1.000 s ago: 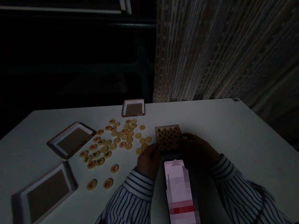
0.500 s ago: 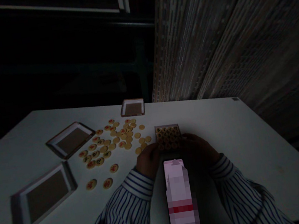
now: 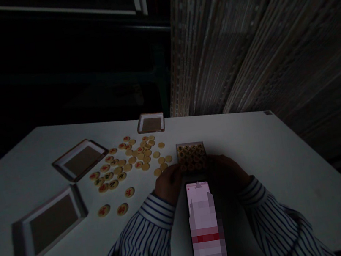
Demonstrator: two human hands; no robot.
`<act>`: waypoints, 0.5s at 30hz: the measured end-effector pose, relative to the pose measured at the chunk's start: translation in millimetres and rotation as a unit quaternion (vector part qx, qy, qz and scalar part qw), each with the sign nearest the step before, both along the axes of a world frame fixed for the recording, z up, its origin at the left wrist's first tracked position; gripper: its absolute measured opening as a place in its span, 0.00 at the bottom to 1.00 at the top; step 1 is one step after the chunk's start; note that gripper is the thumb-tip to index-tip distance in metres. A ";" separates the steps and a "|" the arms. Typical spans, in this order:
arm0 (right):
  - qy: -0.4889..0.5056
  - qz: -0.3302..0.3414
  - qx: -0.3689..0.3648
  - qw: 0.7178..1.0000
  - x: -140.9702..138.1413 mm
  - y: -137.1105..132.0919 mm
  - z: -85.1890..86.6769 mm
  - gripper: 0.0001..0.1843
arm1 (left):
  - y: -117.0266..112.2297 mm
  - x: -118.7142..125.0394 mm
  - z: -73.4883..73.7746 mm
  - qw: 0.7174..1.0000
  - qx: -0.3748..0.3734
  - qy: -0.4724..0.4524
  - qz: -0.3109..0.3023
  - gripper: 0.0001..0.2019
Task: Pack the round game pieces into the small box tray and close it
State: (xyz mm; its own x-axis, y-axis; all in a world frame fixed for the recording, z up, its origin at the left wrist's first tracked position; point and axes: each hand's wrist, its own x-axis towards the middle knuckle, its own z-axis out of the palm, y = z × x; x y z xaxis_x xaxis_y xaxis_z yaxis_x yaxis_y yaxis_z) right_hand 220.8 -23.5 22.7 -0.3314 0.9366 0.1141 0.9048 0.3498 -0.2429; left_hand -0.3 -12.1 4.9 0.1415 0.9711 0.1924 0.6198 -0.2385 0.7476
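Observation:
A small open box [image 3: 189,144] stands on the white table, packed with rows of round Chinese chess pieces [image 3: 190,154]. At its near left corner is my left hand [image 3: 168,184], fingers closed on the box's edge. My right hand [image 3: 228,171] grips the opposite side, its fingers mostly lost in shadow. Just below the box, between my forearms, lies a lit phone [image 3: 203,217] with a pinkish, partly blurred screen. Loose Chinese chess pieces [image 3: 127,167] are scattered to the left of my left hand, some showing red or black characters, others blank side up.
Shallow box parts lie about the white table [image 3: 283,196]: a large tray [image 3: 82,209] at the left, a second tray [image 3: 90,139] behind it, and a small lid [image 3: 140,126] near the far edge. A strip curtain [image 3: 217,52] hangs beyond. The room is dim.
My right hand's fingers have shifted very slightly at the box's side. The box, the phone and the loose pieces stay in place.

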 end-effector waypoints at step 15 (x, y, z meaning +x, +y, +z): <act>0.005 0.010 -0.015 1.000 -6.9 3.6 0.3 0.21 | -4.0 -0.6 2.1 1.000 0.007 0.006 -0.004 0.13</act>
